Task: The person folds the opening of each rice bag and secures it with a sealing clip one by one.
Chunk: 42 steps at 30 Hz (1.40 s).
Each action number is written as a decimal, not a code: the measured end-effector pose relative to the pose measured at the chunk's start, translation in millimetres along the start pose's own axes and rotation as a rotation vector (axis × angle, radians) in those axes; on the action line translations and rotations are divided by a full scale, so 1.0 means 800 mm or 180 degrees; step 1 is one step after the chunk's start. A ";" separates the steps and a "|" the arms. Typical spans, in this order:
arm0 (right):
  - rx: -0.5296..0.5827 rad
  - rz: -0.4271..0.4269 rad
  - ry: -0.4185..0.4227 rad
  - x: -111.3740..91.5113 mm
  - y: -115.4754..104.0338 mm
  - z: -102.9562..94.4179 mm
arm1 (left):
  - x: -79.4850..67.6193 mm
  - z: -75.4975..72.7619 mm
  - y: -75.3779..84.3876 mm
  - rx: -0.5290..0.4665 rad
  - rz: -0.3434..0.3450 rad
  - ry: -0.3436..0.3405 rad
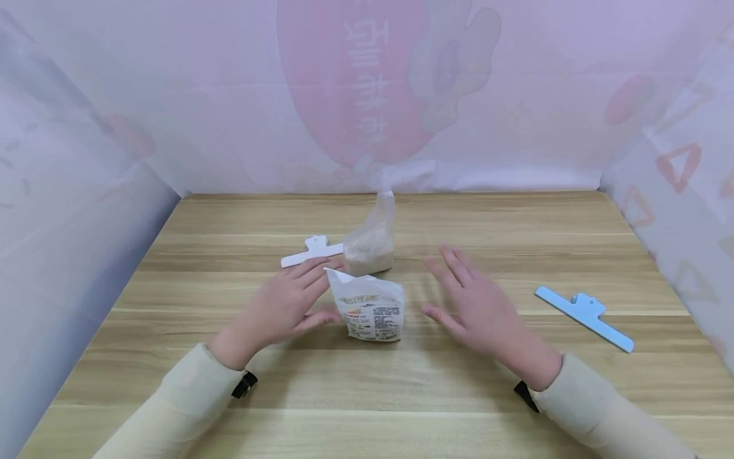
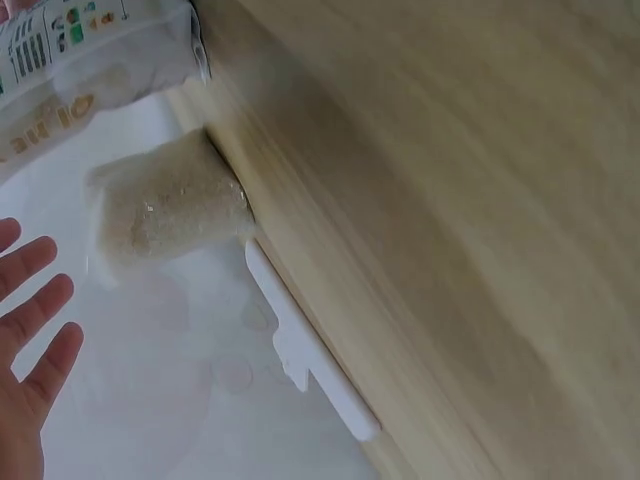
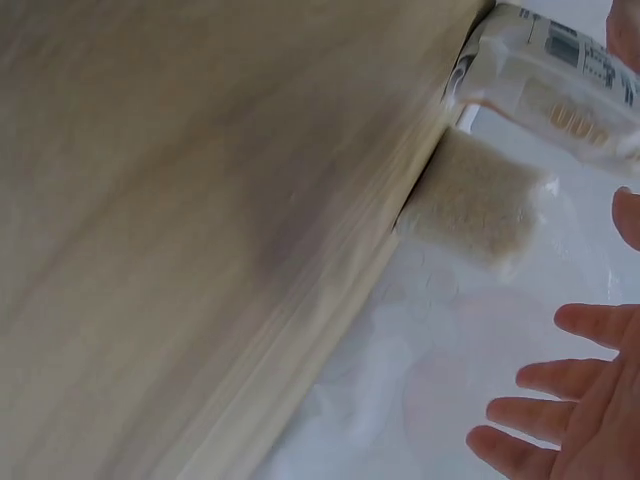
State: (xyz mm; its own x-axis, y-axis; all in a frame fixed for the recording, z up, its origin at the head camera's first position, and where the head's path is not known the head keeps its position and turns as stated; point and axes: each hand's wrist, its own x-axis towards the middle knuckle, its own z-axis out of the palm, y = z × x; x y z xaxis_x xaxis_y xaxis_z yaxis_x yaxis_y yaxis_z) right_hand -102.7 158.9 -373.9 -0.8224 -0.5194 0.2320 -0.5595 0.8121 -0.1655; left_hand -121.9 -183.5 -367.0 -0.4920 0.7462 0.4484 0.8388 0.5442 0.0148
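Note:
A white printed pouch [image 1: 375, 319] stands upright between the hands, its top edge peaked at the left corner. My left hand [image 1: 289, 303] is beside it with fingers extended, thumb right at the pouch's left side. The right hand [image 1: 484, 309], slightly blurred, is spread to the right of the pouch, apart from it and holding nothing. Just behind the pouch stands a clear plastic bag [image 1: 369, 245] of pale grain-like contents, its loose top rising upward. In the left wrist view, the fingers [image 2: 45, 300] are spread beside this bag; the right wrist view shows spread fingers [image 3: 540, 420] too.
A white sealing clip [image 1: 312, 250] lies behind the left hand, close to the clear bag. To the right of the right hand lies a light blue sealing clip [image 1: 585, 317]. Pale printed sheets [image 1: 229, 127] enclose the back and sides of the wooden table [image 1: 378, 401].

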 end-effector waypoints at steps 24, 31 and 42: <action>0.1551 -0.0110 -0.0519 0.011 -0.041 0.011 | 0.002 0.010 0.014 -0.1203 -0.0589 -0.0438; 0.2213 -0.0124 -0.0693 0.020 -0.043 0.017 | 0.004 0.015 0.012 -0.1994 -0.1095 -0.0720; 0.2530 -0.0007 -0.0780 0.028 -0.040 0.024 | 0.005 0.019 0.010 -0.2493 -0.1336 -0.0771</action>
State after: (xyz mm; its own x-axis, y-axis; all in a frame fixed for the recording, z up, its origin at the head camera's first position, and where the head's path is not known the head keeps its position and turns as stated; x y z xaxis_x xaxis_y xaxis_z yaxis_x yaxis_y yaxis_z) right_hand -104.7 116.1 -382.1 -0.7688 -0.6387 0.0331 -0.3912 0.4287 -0.8143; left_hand -120.8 -169.8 -378.8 -0.7529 0.6542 0.0712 0.4551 0.4394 0.7745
